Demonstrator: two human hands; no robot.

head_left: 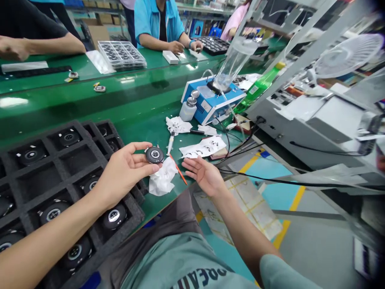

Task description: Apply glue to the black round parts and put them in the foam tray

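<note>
Between the thumb and fingers of my left hand [128, 168] is a round black watch body [154, 154], its sensor side facing up. My right hand [204, 174] hangs at the table edge with the palm up and fingers stretched, holding nothing. Just beyond its fingertips lies a white paper strip [204, 147] with small dark parts on it. A crumpled white tissue [164, 178], an orange stick [179, 171] and a syringe [171, 142] lie between the hands. Under my left forearm, a dark foam tray [64, 170] holds several similar watch bodies.
Behind the hands stand a pump bottle [188, 109], a blue machine [210, 100] with a clear cylinder, and a green bottle [255, 90]. Cables [270, 178] run off the table's right edge. Across the bench, co-workers sit by a clear plastic tray [122, 55].
</note>
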